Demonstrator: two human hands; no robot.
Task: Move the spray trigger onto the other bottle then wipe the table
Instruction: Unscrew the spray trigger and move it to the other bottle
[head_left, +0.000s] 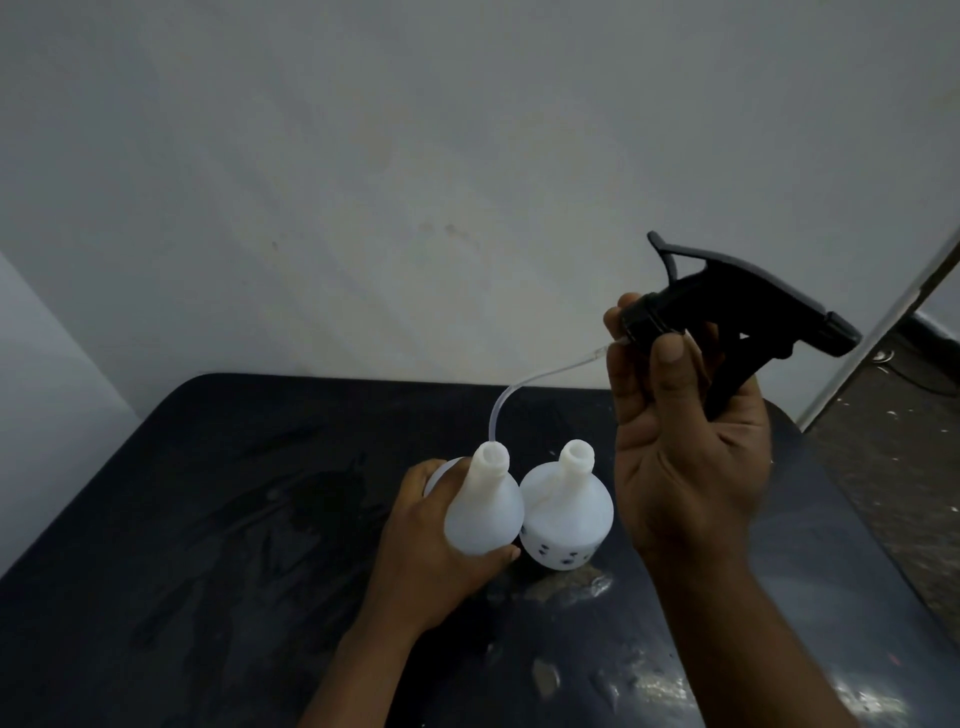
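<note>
From the head camera, the right hand (685, 447) is raised above the black table (208, 519) and closed around the black spray trigger (737, 312), with thumb and fingers pinching its collar. The nozzle points to the right and the collar faces down-left. From the collar, the clear dip tube (524, 387) curves down and to the left. Its lower end is at the mouth of the plain bottle (485, 506); I cannot tell if the tip is inside the neck or just behind it.

The left hand (436, 551) is wrapped around this plain bottle and holds it tilted, with the neck leaning away from the person. The spotted bottle (566, 512) stands upright just beside it on the right, touching or nearly touching, with its mouth open and empty.

The spotted bottle lies below the right hand and a little to the left, closer to it than the plain one. I think the tube tip must travel a short way to the right, and the tube's long axis must become more vertical to enter that narrow neck.
</note>
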